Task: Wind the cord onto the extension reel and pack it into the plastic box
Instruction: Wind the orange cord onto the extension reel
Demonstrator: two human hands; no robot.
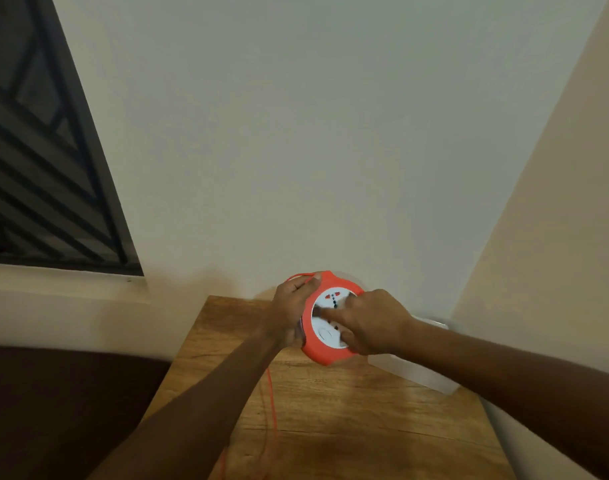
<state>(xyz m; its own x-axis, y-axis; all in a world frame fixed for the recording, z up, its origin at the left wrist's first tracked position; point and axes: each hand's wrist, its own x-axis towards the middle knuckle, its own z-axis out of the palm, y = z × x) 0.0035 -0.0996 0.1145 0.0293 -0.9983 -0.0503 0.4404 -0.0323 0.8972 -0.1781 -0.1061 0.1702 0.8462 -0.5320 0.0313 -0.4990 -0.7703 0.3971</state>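
A wooden table (348, 420) is filling the lower middle of the view, its far edge lying against a pale wall (296, 133). A dark window grille (36, 150) is showing at the upper left, above a light sill. A clear plastic box (424, 368) is sitting along the table's right edge, partly hidden behind the right forearm, so only its near wall and a far corner are showing.

The reel (330, 320) is being held up over the far part of the table, near the middle of its far edge, tilted so its face is turning toward the camera. It is round, with an orange rim and a white face carrying sockets and small dark and red marks; the face is blurred, so finer detail is not readable.

The left hand (292, 310) is gripping the reel's left rim, fingers curled round it, with a loop of orange cord (272, 403) passing over the thumb. The right hand (372, 323) is lying over the face, its fingers bent and seemingly pinching something dark at the centre, perhaps a winding knob. The cord is hanging from below the reel and trailing across the table toward its near edge.
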